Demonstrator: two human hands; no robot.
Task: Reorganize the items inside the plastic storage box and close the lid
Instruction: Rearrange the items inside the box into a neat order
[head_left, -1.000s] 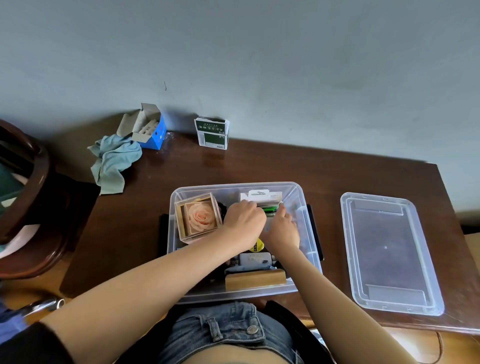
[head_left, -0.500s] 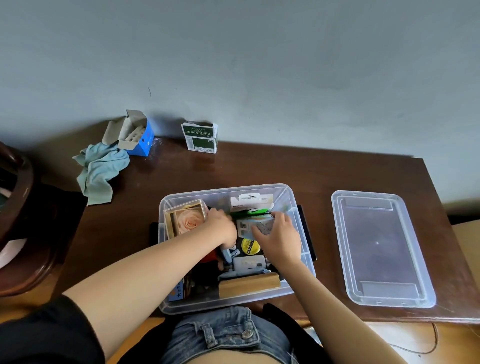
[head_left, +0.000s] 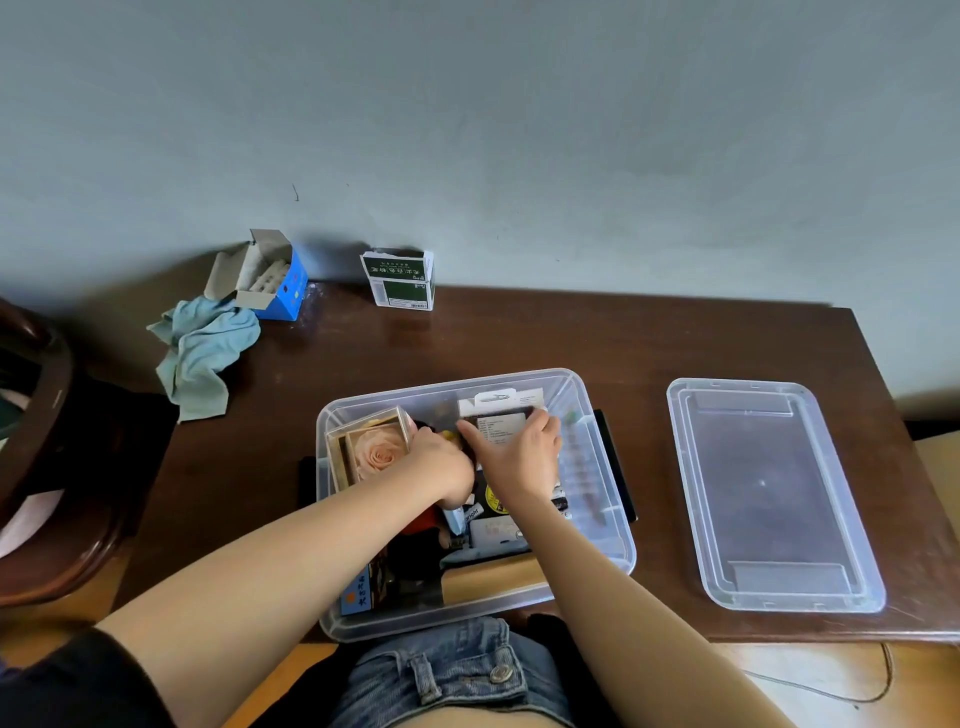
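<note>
A clear plastic storage box (head_left: 605, 483) stands on the dark wooden table (head_left: 519, 343) in front of me, packed with small items. Its clear lid (head_left: 769, 493) lies flat on the table to the right. A see-through case with a peach rose (head_left: 376, 449) stands in the box's far left corner. My right hand (head_left: 519, 457) grips a small dark packet with a white label (head_left: 496, 426) near the box's far wall, in front of a white carton (head_left: 501, 400). My left hand (head_left: 441, 462) reaches down beside the rose case, its fingers hidden among the items. A wooden block (head_left: 493, 579) lies at the near wall.
A green and white carton (head_left: 400, 280) stands at the wall. An open blue box (head_left: 270, 278) and a light blue cloth (head_left: 202, 353) sit at the table's far left. A dark round wooden chair (head_left: 47, 467) is at the left edge. A thin cable (head_left: 831, 686) lies on the floor.
My right hand has taken hold of the labelled packet and shifted it toward the far wall. My left hand stays low beside the rose case. The camera has tilted slightly.
</note>
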